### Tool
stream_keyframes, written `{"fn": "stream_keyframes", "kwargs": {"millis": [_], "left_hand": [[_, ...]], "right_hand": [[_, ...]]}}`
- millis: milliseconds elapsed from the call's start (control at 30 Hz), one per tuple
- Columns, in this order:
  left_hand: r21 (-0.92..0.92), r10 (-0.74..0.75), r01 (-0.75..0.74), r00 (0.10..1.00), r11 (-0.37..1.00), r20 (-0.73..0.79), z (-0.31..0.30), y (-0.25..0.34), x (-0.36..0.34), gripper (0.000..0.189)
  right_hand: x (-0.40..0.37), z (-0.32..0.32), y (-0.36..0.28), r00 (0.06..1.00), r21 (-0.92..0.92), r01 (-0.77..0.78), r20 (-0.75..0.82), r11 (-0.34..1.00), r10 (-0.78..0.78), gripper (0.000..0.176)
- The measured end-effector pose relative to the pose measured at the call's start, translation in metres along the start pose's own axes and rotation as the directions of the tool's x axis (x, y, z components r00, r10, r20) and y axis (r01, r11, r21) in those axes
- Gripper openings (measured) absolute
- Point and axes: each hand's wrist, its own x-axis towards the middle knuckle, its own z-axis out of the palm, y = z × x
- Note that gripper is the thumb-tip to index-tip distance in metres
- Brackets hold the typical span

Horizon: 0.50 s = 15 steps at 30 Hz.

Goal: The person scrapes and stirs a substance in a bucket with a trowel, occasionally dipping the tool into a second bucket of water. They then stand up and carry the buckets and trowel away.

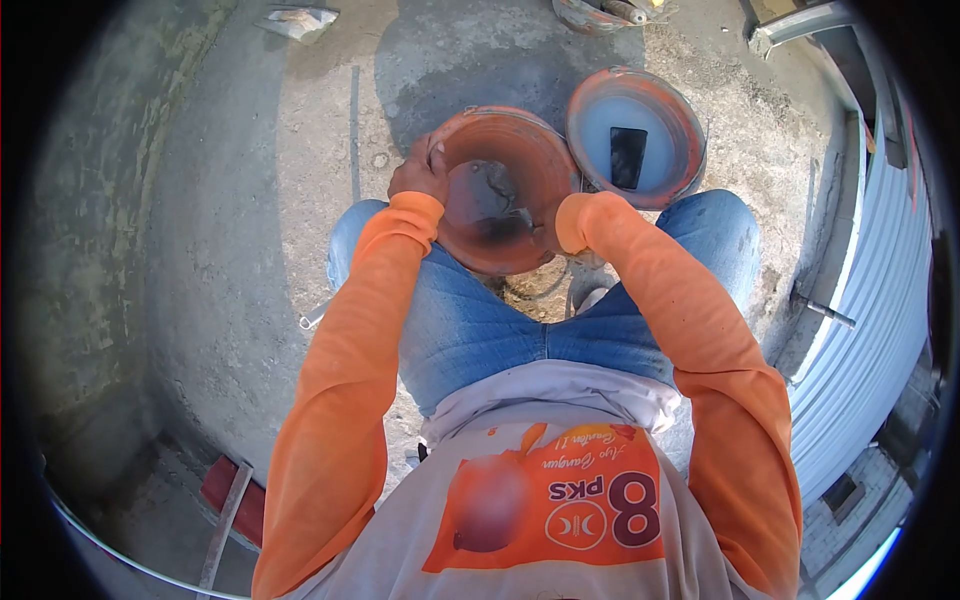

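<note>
Between my knees is a reddish-orange bucket (490,135), tilted so that its inside faces me. Dark wet grey residue (492,185) lies at its bottom. My left hand (420,172) is closed on the bucket's left rim, thumb on the inner side. At the lower right of the bucket's mouth is my right hand (548,232), in shadow and partly hidden by its orange cuff; its fingers do not show clearly. A second reddish bucket (690,120) stands just to the right, holding cloudy whitish liquid (597,130) and a black rectangular shape (627,158).
Rough concrete floor (320,130) lies around the buckets, with a wall (100,200) on the left. A torn bag (300,22) and another container (590,15) with things in it are farther off. Corrugated sheets (860,300) stand at the right.
</note>
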Motion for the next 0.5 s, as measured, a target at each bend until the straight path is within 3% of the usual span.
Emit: {"fn": "stream_keyframes", "kwargs": {"millis": [133,300,367,400,467,500], "left_hand": [[0.011,0.019,-0.019,1.0,1.0,-0.004,0.002,-0.004,0.002,0.039],[-0.02,0.007,-0.007,1.0,1.0,0.026,0.002,-0.005,0.0,0.038],[-0.023,0.028,-0.028,1.0,0.999,0.003,0.001,-0.001,0.002,0.038],[-0.014,0.018,-0.018,1.0,1.0,0.018,0.0,0.0,0.002,0.038],[0.007,0.002,-0.002,0.999,1.0,0.038,-0.001,-0.002,0.0,0.039],[0.007,0.005,-0.005,0.999,1.0,0.032,-0.001,-0.002,-0.001,0.039]], "right_hand": [[0.007,-0.001,-0.001,0.993,0.082,-0.112,-0.03,0.99,0.115,0.038],[0.005,0.012,-0.004,0.993,0.064,-0.115,-0.033,0.991,0.118,0.037],[0.011,0.004,0.004,0.992,0.073,0.12,-0.034,0.99,-0.118,0.035],[0.016,0.004,0.005,0.992,0.072,0.122,-0.038,0.99,-0.119,0.035],[0.008,-0.011,-0.009,0.984,0.187,-0.107,-0.12,0.976,0.131,0.036],[0.002,-0.012,-0.011,0.985,0.192,-0.102,-0.117,0.976,0.126,0.036]]}}
